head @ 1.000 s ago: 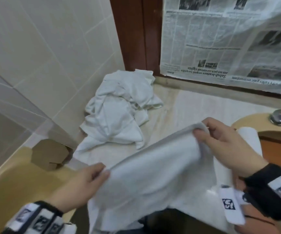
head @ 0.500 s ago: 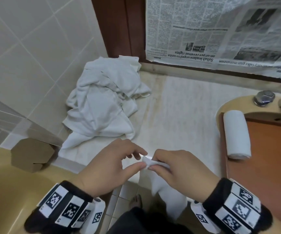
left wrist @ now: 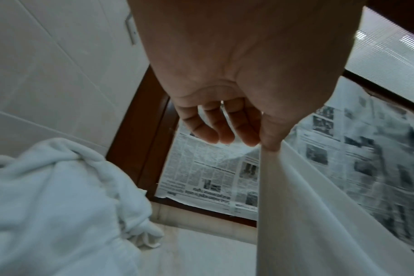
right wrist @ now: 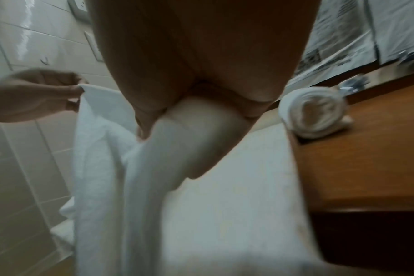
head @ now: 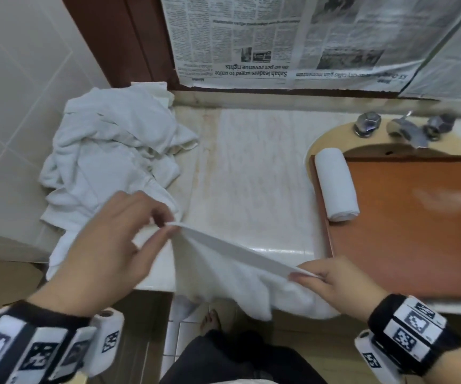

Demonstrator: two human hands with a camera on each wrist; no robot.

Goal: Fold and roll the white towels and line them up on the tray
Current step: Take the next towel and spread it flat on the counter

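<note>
A white towel (head: 232,273) hangs folded over the counter's front edge, its top edge stretched between my hands. My left hand (head: 165,225) pinches the left corner between thumb and forefinger, as the left wrist view shows (left wrist: 270,147). My right hand (head: 304,277) pinches the right corner, near the tray's front left corner. In the right wrist view the towel (right wrist: 130,168) drops from under my right palm. One rolled white towel (head: 336,184) lies along the left side of the brown tray (head: 417,231). A heap of loose white towels (head: 112,153) sits at the counter's back left.
The pale stone counter (head: 251,176) lies between heap and tray. The tray rests over a sink with chrome taps (head: 404,127) behind. Newspaper (head: 293,37) covers the window at the back. Tiled wall (head: 15,92) stands left. A cardboard box (head: 1,281) sits lower left.
My hands, which met at one pinched point half a second ago, have drawn apart, stretching the towel's top edge sideways. One second ago the towel was held up wide and flat.
</note>
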